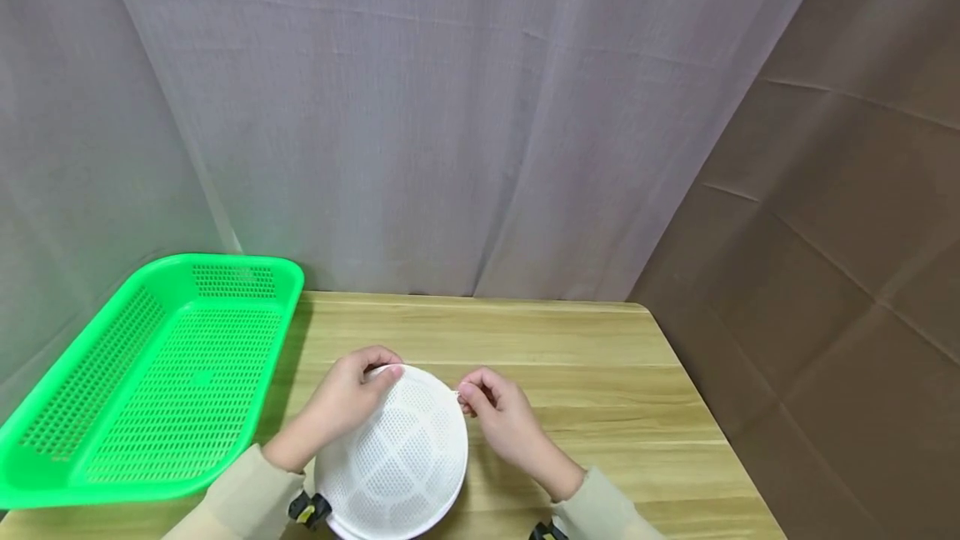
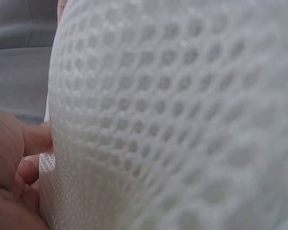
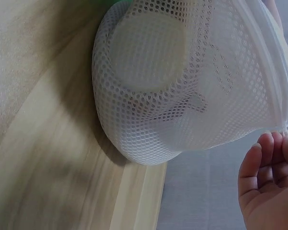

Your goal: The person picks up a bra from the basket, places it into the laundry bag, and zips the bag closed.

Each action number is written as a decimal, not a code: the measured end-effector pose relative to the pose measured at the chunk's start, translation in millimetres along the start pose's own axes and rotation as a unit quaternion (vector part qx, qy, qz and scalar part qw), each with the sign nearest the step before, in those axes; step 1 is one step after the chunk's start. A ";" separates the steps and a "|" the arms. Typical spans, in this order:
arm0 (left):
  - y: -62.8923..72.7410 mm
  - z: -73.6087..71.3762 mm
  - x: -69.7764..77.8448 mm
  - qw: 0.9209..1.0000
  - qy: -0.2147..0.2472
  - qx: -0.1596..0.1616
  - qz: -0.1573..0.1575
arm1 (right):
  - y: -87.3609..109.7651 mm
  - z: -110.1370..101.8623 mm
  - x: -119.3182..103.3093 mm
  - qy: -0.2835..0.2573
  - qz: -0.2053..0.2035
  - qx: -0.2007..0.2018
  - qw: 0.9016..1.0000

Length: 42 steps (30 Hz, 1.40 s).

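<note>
2 hands hold a white mesh bag

The white mesh bag (image 1: 401, 448) is at the bottom middle of the head view, over the near part of the desk (image 1: 585, 365). Its round side faces up. I cannot tell if its underside touches the desk.

The left hand (image 1: 348, 394) grips the top left edge of the bag. Its thumb lies on the rim and its other fingers go behind, so the edge sits between them. This is likely so the soft bag does not slip or flop.

The right hand (image 1: 504, 415) pinches a tiny white tab (image 3: 286, 130) at the bag's upper right edge. The tab is so small that only a fingertip pinch would fit it. With 1 hand on each side, the bag's rim probably has less room to sag.

The right wrist view shows the bag's big holes and a pale round patch on it. I cannot tell if that patch is part of the bag or something inside.

A green basket (image 1: 112, 493) sits on the left of the head view, well apart from the right hand. Maybe it is off to the side so both arms have room. A grey cloth (image 1: 375, 148) hangs behind the desk, and a brown cloth (image 1: 847, 190) hangs on the right.
</note>
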<state>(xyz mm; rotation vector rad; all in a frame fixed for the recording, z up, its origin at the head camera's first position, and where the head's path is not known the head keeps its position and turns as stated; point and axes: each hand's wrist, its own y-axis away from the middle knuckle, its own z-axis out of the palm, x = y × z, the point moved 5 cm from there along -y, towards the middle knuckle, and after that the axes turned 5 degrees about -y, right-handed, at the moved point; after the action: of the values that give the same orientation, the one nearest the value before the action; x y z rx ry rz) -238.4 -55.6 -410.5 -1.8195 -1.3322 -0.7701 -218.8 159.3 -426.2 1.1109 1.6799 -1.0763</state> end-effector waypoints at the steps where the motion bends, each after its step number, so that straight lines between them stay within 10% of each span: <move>1: -0.2 -0.3 -0.6 1.000 0.001 0.001 -0.001 | 0.2 -0.2 -0.2 0.000 0.002 0.000 1.000; 10: -3.1 1.2 -4.2 1.000 0.003 0.001 -0.003 | 5.3 0.9 -33.5 0.003 0.007 -0.009 1.000; 29: -4.9 -8.3 -14.7 0.999 -0.004 0.037 -0.002 | 7.4 -0.5 -32.5 -0.003 0.016 -0.016 1.000; 42: -7.1 -8.1 10.7 0.998 -0.038 0.016 0.038 | 12.2 0.2 -37.1 -0.006 0.021 -0.014 1.000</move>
<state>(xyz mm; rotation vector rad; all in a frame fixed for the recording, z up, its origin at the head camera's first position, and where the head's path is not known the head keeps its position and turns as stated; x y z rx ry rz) -242.6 -55.5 -396.0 -1.8798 -1.3076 -0.6410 -197.5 153.3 -394.0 1.1157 1.6496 -1.0278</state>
